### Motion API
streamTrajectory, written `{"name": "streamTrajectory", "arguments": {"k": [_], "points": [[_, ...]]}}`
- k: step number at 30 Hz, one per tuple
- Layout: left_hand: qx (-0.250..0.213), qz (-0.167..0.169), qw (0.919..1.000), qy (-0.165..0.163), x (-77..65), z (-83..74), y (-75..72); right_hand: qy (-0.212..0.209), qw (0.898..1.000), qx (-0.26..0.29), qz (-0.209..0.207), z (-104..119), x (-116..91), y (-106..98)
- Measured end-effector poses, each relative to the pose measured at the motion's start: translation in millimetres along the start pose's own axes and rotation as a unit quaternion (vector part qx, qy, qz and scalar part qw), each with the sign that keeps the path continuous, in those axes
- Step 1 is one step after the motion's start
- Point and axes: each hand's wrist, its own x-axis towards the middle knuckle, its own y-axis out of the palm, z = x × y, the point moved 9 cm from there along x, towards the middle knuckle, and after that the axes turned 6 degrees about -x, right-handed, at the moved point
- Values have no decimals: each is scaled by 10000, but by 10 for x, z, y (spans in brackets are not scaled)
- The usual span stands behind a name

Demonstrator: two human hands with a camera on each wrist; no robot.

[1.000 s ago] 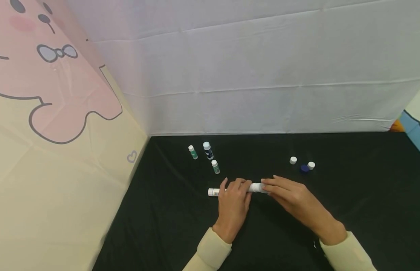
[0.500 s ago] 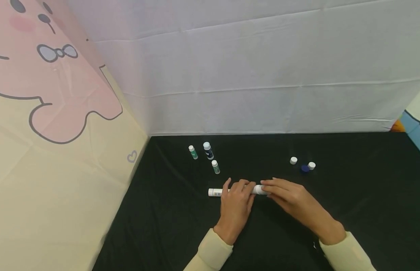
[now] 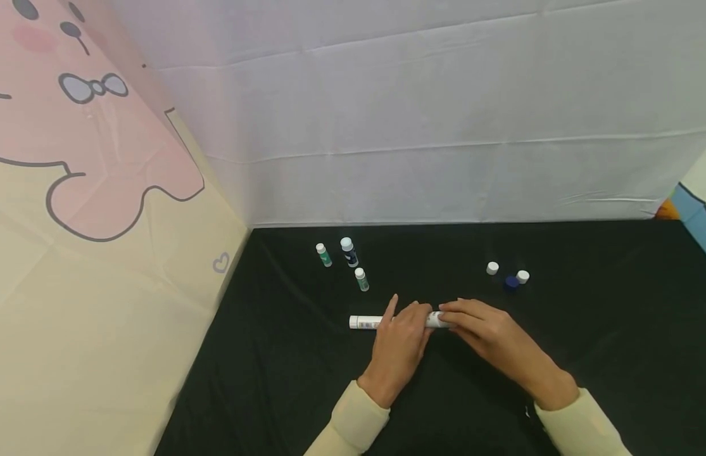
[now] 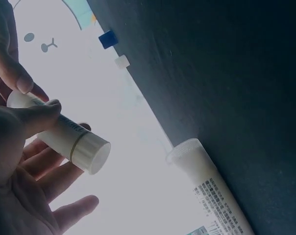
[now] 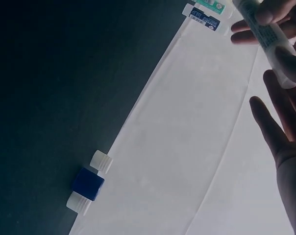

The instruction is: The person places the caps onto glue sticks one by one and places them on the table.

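A long white glue stick point(image 3: 365, 322) lies crosswise between both hands in the head view. My left hand point(image 3: 401, 345) grips it round the middle, thumb point(image 4: 42, 116) along its side in the left wrist view and the little finger sticking out. Its left end, with a ringed white base point(image 4: 91, 156), shows free of the fingers. At the other end, my right hand point(image 3: 489, 335) pinches the stick between thumb point(image 5: 285, 58) and fingers, which partly cover that end.
Beyond the left hand stand two small green-labelled glue sticks point(image 3: 325, 256) point(image 3: 361, 280) and a larger navy-labelled one point(image 3: 349, 252). Farther right, two white caps point(image 3: 492, 268) point(image 3: 522, 277) sit by a dark blue cap point(image 3: 511, 284). A white cloth wall point(image 3: 415, 145) rises behind the black tabletop point(image 3: 603, 329).
My left hand has slid right along the glue stick, toward the right hand, baring more of its left end. The little finger lifts higher. My right hand has barely moved.
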Motion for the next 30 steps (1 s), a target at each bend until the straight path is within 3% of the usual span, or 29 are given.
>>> {"name": "streamTrajectory", "arguments": {"k": [6, 12, 19, 30], "points": [[-26, 92, 9999, 55, -8, -13, 7, 53, 10000, 18, 72, 2, -13, 15], [-349, 98, 9993, 16, -32, -1, -5, 128, 9999, 66, 41, 8, -35, 22], [-617, -37, 9981, 48, -49, 1, -28, 158, 9983, 556, -100, 9, -19, 46], [-474, -192, 9982, 314, -59, -57, -61, 378, 9950, 910, -162, -26, -39, 97]]}}
